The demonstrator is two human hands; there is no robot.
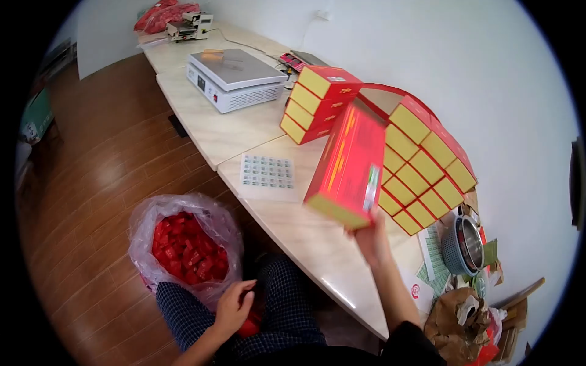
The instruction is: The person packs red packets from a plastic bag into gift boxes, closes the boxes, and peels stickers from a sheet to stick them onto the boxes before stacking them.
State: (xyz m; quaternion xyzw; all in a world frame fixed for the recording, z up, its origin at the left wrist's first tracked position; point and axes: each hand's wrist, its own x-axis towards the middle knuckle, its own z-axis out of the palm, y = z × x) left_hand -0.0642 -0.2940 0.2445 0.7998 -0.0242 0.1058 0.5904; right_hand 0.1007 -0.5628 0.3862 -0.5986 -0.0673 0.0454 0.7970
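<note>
My right hand grips a long red box with a pale yellow end by its lower near corner. The box is tilted above the table, and a white and green label shows on its side. My left hand is low over my lap, thumb and fingers apart, with nothing visible in it. Something red shows just below that hand. Beside my leg stands a clear plastic bag full of small red packets. A sheet of small labels lies on the table, left of the held box.
Red and yellow boxes are stacked in a short pile and a larger pile along the wall. A white machine with a metal top stands further left. Bowls and a brown paper bag are at the right.
</note>
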